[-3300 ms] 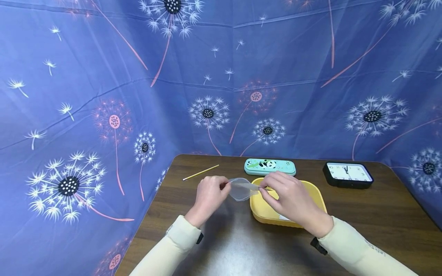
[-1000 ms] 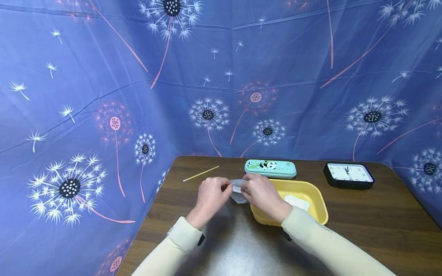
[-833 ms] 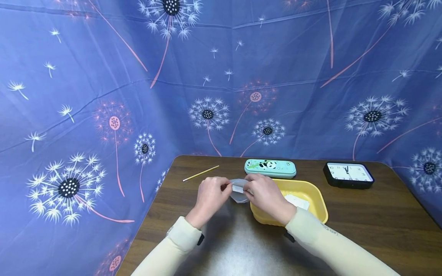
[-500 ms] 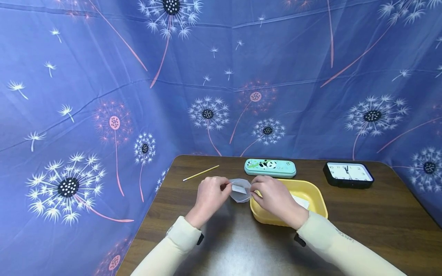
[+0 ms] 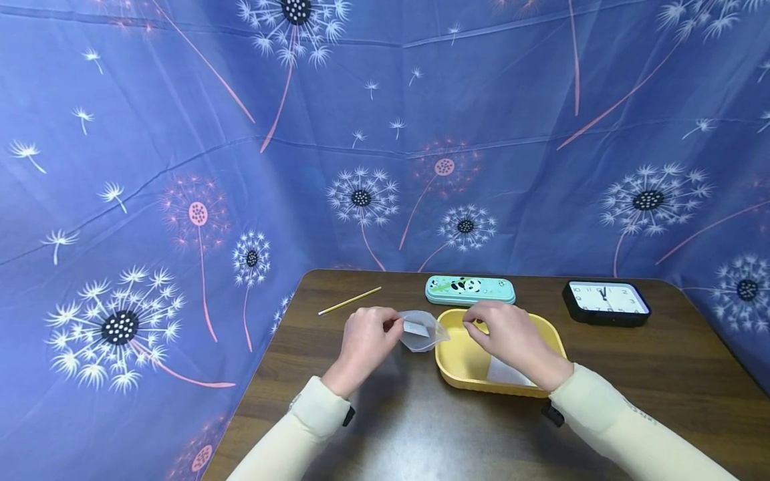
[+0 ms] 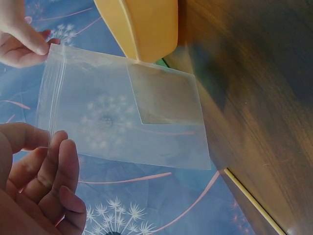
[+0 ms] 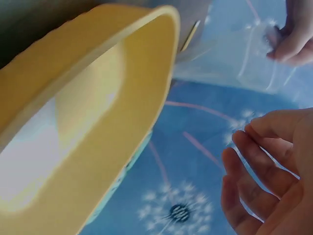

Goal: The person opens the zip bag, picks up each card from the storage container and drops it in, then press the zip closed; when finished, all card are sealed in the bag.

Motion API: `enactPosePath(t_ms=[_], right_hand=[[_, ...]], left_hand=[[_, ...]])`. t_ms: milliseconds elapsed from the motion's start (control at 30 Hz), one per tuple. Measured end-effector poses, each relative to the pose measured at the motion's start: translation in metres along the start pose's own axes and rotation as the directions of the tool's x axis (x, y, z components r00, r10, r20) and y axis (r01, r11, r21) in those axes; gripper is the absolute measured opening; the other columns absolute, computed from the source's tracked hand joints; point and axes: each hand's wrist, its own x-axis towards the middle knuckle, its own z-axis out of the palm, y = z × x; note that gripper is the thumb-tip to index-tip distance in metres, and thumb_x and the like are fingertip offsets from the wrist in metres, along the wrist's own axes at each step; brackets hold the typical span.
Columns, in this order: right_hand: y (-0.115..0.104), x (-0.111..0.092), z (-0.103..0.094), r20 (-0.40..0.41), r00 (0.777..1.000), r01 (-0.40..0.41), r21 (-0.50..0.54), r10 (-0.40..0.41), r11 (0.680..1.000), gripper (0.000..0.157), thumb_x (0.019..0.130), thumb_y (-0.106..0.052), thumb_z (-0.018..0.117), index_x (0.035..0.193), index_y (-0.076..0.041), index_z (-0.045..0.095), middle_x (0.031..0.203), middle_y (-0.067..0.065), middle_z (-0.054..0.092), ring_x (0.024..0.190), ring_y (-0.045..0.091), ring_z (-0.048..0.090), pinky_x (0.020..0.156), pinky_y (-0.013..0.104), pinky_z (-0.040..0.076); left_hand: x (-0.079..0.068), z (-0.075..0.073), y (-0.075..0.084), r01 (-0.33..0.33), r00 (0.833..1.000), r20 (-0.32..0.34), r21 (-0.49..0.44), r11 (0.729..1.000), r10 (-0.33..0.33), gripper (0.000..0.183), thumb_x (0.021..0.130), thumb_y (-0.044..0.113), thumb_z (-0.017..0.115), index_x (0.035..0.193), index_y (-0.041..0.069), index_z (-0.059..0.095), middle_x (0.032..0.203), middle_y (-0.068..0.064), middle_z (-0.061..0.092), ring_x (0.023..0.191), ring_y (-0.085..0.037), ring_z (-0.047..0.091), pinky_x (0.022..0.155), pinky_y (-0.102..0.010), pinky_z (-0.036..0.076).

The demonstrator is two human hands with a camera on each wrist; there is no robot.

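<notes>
My left hand (image 5: 369, 344) pinches a clear zip bag (image 6: 98, 112) near its zip edge, over the table to the left of the yellow basket. Inside the bag lies a small flat white card (image 5: 416, 329), toward the end away from the zip in the left wrist view. My right hand (image 5: 511, 337) hovers over the basket with its fingers loosely curled and nothing between them. In the right wrist view a gap shows between its fingertips (image 7: 239, 137) and the blurred bag. The bag's free corner points toward this hand.
The yellow basket (image 5: 457, 382) holds a flat white piece (image 5: 502, 372), partly under my right wrist. Behind it lies a mint pencil case (image 5: 439, 290) with a panda. A yellow pencil (image 5: 350, 300) is at back left, and a black-framed clock (image 5: 607, 300) at back right.
My right hand was at the bag with the card showing by its fingers; it has since drawn back right, away from the bag. The left hand keeps its pinch.
</notes>
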Motion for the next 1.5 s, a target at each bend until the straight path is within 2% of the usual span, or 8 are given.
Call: enactPosePath(t_ms=[333,600,733,933,1067,1267,1400,1500], right_hand=[[0.05,-0.013,0.003,0.083,0.992,-0.088,-0.06,0.093,0.994,0.01,0.092,-0.01,0.074,0.089,-0.018,0.079,0.088,-0.005,0.073,0.077,0.016,0.068,0.06,0.039,0.053],[0.081,-0.025,0.015,0.185,0.972,-0.128,-0.099,0.144,0.987,0.025,0.09,-0.005,0.072,0.072,-0.02,0.064,0.073,-0.006,0.058,0.064,0.013,0.045,0.058,0.035,0.039],[0.093,-0.031,0.024,0.219,0.962,-0.137,-0.12,0.161,0.983,0.019,0.088,-0.006,0.077,0.074,-0.015,0.068,0.072,-0.004,0.06,0.064,0.014,0.049,0.059,0.037,0.045],[0.105,-0.037,0.034,0.336,0.918,-0.186,-0.105,0.211,0.977,0.014,0.086,-0.012,0.083,0.084,-0.003,0.073,0.076,0.003,0.065,0.068,0.018,0.056,0.065,0.042,0.051],[0.109,-0.04,0.039,0.377,0.902,-0.188,-0.093,0.209,0.978,0.031,0.082,-0.022,0.089,0.091,0.002,0.071,0.081,0.005,0.064,0.072,0.019,0.054,0.068,0.041,0.05],[0.11,-0.045,0.043,0.426,0.871,-0.236,-0.078,0.246,0.969,0.048,0.075,-0.038,0.093,0.087,0.001,0.067,0.079,0.004,0.05,0.072,0.021,0.044,0.067,0.038,0.04],[0.111,-0.046,0.046,0.453,0.844,-0.281,-0.082,0.287,0.956,0.058,0.072,-0.041,0.095,0.096,0.005,0.069,0.088,0.009,0.056,0.078,0.024,0.051,0.075,0.043,0.047],[0.112,-0.047,0.047,0.457,0.841,-0.278,-0.09,0.288,0.956,0.059,0.074,-0.037,0.095,0.103,0.007,0.069,0.094,0.011,0.062,0.083,0.026,0.054,0.082,0.047,0.051]], left_hand=[[-0.001,0.0,0.0,0.006,1.0,0.013,-0.002,1.0,-0.006,0.011,0.087,0.013,0.075,0.08,0.019,0.08,0.065,0.013,0.063,0.056,-0.004,0.051,0.054,-0.028,0.041],[-0.001,-0.001,0.001,0.014,1.0,0.022,-0.015,1.0,-0.013,0.011,0.088,0.012,0.074,0.082,0.018,0.082,0.066,0.012,0.065,0.056,-0.004,0.052,0.054,-0.028,0.042],[-0.001,-0.001,0.0,0.015,1.0,0.027,-0.015,1.0,-0.015,0.011,0.089,0.012,0.074,0.083,0.018,0.082,0.066,0.012,0.065,0.056,-0.004,0.052,0.054,-0.027,0.042],[0.0,-0.001,-0.001,0.007,1.0,0.022,-0.013,1.0,-0.006,0.011,0.088,0.012,0.075,0.082,0.018,0.081,0.065,0.012,0.064,0.056,-0.004,0.052,0.053,-0.027,0.041],[0.0,-0.001,-0.001,-0.005,1.0,0.009,-0.003,1.0,0.005,0.012,0.086,0.011,0.075,0.079,0.02,0.08,0.064,0.014,0.062,0.056,-0.004,0.051,0.053,-0.028,0.041],[0.0,0.0,-0.001,-0.004,1.0,0.012,-0.002,1.0,0.004,0.013,0.085,0.011,0.074,0.077,0.02,0.079,0.063,0.015,0.061,0.056,-0.004,0.052,0.053,-0.029,0.041],[0.0,0.001,-0.001,0.004,1.0,0.023,-0.005,1.0,-0.004,0.013,0.086,0.012,0.074,0.078,0.02,0.079,0.064,0.015,0.061,0.056,-0.004,0.052,0.054,-0.028,0.041],[0.0,0.002,-0.001,0.007,1.0,0.027,-0.007,1.0,-0.007,0.013,0.087,0.012,0.074,0.079,0.02,0.08,0.064,0.015,0.062,0.056,-0.004,0.052,0.054,-0.028,0.042]])
